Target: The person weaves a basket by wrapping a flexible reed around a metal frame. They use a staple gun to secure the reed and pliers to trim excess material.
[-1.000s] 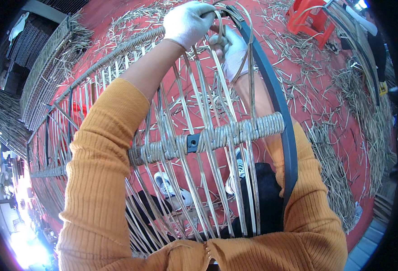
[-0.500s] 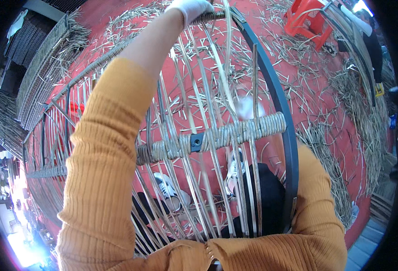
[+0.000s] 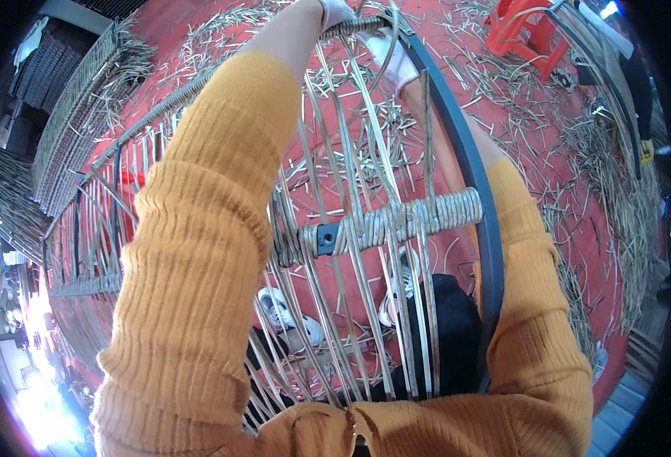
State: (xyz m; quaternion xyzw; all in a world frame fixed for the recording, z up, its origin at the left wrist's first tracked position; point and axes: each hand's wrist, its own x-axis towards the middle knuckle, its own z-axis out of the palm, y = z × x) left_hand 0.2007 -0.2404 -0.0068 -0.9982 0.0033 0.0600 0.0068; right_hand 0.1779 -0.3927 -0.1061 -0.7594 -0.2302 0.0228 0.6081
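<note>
A dark curved frame (image 3: pixel 457 141) is strung with long pale rattan-like strips. A wrapped crossbar (image 3: pixel 415 221) spans its middle, and a wrapped far bar (image 3: pixel 354 28) closes its top. My left hand (image 3: pixel 337 11), in a white glove, is at that far bar; the picture's upper edge cuts off its fingers. Below the strips, my right hand (image 3: pixel 392 61), also white-gloved, reaches from the frame's right side up to the underside of the far bar. Its fingertips are hidden there. One loose strip (image 3: pixel 390 38) curves up beside the bar between the hands.
Cut strips litter the red floor (image 3: pixel 522 145). Bundled strips (image 3: pixel 590 164) lie at right, near a red plastic stool (image 3: pixel 525 34). Stacked woven panels (image 3: pixel 76 114) stand at left. Another person (image 3: pixel 632 68) is at the far right. My shoes (image 3: pixel 286 316) show below the frame.
My right hand has moved from under the middle crossbar up and away to the far bar. My left arm has shifted right and farther out, so less of its glove shows.
</note>
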